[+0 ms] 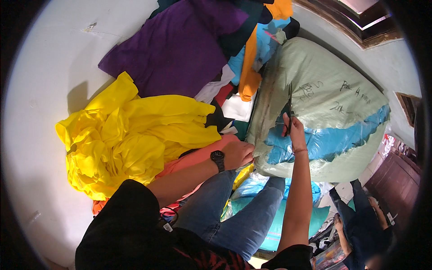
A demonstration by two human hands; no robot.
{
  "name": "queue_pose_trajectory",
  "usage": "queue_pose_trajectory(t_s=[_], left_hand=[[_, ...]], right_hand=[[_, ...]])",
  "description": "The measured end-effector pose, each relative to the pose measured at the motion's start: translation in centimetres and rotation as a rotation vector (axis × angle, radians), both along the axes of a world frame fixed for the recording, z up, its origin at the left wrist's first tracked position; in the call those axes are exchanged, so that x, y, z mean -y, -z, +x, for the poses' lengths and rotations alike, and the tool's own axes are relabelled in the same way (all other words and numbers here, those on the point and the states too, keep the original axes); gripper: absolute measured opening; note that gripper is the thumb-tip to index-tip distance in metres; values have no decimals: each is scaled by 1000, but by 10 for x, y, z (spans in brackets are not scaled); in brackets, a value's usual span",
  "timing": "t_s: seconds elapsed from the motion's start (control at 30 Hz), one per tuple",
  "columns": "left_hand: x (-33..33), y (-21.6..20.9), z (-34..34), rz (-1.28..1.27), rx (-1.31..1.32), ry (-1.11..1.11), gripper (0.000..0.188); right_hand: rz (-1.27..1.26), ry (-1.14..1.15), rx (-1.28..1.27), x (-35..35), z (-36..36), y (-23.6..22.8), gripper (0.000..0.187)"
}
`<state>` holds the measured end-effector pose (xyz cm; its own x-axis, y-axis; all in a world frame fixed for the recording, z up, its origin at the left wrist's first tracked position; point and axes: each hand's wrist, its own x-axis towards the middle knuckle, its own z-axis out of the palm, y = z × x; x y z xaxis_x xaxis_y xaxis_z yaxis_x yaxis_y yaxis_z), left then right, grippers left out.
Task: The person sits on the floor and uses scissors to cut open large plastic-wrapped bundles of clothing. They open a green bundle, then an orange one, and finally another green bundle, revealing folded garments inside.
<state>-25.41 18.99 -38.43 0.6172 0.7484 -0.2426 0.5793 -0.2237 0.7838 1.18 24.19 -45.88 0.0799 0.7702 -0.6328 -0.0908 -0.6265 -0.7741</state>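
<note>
A large pale green woven sack point(333, 90) with dark handwriting stands in front of me on the right. A wide ragged opening in its side shows blue cloth point(335, 139) under clear plastic. In my right hand point(295, 133) is a pair of black-handled scissors point(289, 118), blades pointing away from me along the sack. My left hand point(238, 155), below a black wristwatch point(218, 160), is closed at the sack's near left edge and seems to pinch its fabric; the fingertips are partly hidden. Salmon-pink cloth point(198, 157) lies beside that hand.
Crumpled yellow cloth point(135, 139) and a purple piece point(171, 49) are heaped left of the sack, against a white wall point(49, 90). Orange cloth point(249, 74) hangs between heap and sack. Turquoise bundles point(270, 234) lie beneath my legs. Another person point(364, 225) is at lower right.
</note>
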Motion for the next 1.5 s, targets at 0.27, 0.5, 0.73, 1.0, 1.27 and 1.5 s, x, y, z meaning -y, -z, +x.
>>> queue_pose_trajectory(t_s=[0.27, 0.5, 0.73, 1.0, 1.27, 1.5], left_hand=[[5, 11, -30, -45, -76, 20, 16], [-58, 18, -24, -35, -531, -11, 58], [-127, 46, 111, 260, -445, -219, 69], [-145, 64, 108, 184, -519, -14, 17], [-145, 54, 97, 261, -477, 52, 18], [-140, 60, 73, 238, -544, 31, 18]], right_hand=[[243, 68, 81, -55, 5, -29, 36], [260, -2, 114, -56, 35, -93, 30], [89, 103, -24, 68, 13, -45, 32], [-34, -37, -133, 70, -6, 1, 29], [-76, -18, -113, -20, -19, -4, 44], [-22, -6, -21, -36, -34, 4, 50]])
